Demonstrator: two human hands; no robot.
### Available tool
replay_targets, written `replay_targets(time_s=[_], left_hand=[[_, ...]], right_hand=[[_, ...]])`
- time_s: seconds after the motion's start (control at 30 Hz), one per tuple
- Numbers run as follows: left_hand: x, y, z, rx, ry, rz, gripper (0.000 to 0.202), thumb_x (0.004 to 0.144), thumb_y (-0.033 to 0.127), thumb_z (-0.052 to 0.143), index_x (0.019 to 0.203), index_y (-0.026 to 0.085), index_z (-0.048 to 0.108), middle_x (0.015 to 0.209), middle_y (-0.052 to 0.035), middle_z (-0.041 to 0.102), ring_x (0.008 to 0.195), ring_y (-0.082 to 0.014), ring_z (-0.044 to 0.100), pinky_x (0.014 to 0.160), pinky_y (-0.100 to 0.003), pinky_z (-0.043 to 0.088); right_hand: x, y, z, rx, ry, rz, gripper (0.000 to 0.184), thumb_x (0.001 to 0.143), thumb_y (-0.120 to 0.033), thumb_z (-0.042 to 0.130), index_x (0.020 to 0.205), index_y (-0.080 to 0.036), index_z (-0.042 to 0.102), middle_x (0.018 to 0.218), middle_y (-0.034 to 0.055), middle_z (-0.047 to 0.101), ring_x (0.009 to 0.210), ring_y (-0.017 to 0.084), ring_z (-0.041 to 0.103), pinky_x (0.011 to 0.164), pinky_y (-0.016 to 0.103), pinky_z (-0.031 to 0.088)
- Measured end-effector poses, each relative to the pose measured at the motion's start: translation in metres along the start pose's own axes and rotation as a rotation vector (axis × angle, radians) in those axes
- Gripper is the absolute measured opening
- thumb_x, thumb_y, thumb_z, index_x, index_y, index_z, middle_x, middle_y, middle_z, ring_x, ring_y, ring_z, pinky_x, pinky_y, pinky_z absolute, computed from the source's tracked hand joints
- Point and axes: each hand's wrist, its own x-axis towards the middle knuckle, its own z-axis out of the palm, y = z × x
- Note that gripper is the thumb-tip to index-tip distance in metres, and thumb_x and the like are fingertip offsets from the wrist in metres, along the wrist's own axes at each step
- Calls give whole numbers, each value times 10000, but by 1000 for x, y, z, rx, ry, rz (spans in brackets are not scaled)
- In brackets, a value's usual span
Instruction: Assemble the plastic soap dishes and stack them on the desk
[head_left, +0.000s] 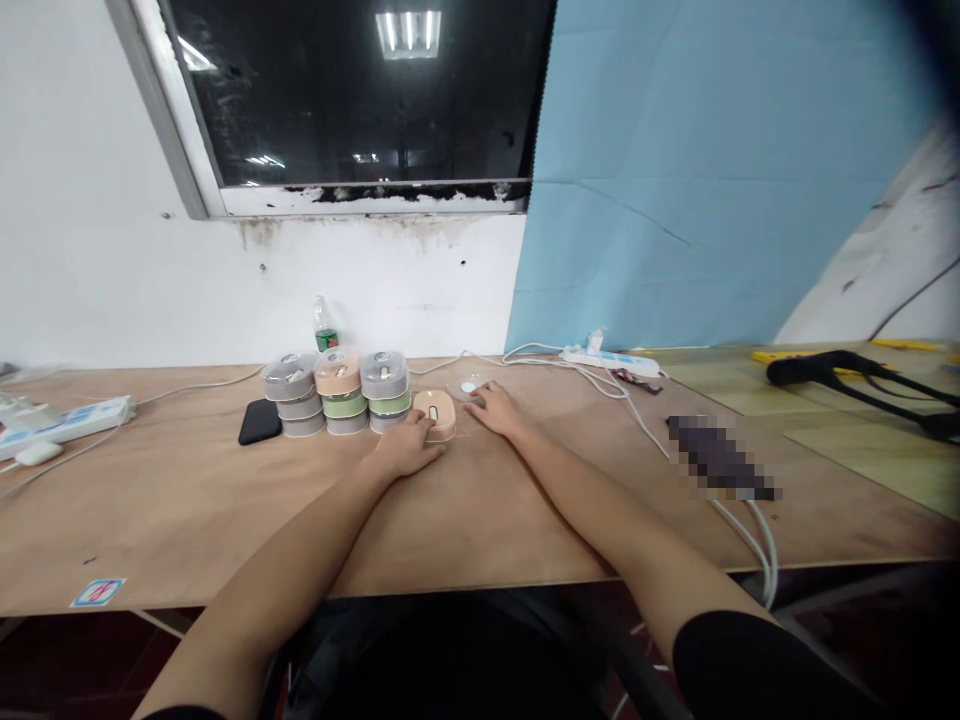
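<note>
Head view. Peach round-cornered box (442, 408), one: on the wooden tabletop (450, 530), just beside the rightmost of three box stacks (345, 403). Presumed light, stiff plastic, smooth and liable to slide; best held by opposite side walls. Left hand (409, 446): fingers at the box's near left side; whether pinching, cannot tell. Clear lid (457, 386), one: beyond and right of the box; likely thin, slippery, scratch-prone; best taken by the rim. Right hand (493, 407): fingertips bent at the lid; grip cannot be told. Limits: stacks at left, white cable (525, 347) behind; widest room toward the front edge.
</note>
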Motion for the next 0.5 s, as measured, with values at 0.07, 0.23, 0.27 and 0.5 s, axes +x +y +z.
replay_targets(time_s=[0.07,0.23,0.27,0.5], left_hand=[[0,1,-1,-2,1,16,534,854,555,503,1251,198,516,1319,-132,477,1100,-285,568,897,-375,479],[-1,5,-3,8,29,67,485,862,554,491,1156,174,559,1217,-134,541,1053,-275,580,874,-373,480],[-1,5,-3,9,34,73,482,863,554,490,1147,171,562,1199,-133,549,1042,-275,584,872,-376,481],[0,3,-1,-1,51,97,458,856,524,517,1136,165,565,1178,-131,563,1039,-275,582,879,-381,473]], right_hand=[[0,2,1,26,-10,31,296,837,-396,610,1019,-168,660,1052,93,589,1007,199,555,933,300,414],[3,10,5,85,4,30,287,838,-288,599,1091,-158,641,1107,98,595,1019,195,565,929,303,426],[3,11,6,92,7,26,303,834,-259,597,1116,-157,633,1122,101,595,1035,197,562,938,308,424],[1,9,2,93,151,-7,216,767,-335,677,918,-181,681,1214,111,557,1148,240,507,1011,363,390]])
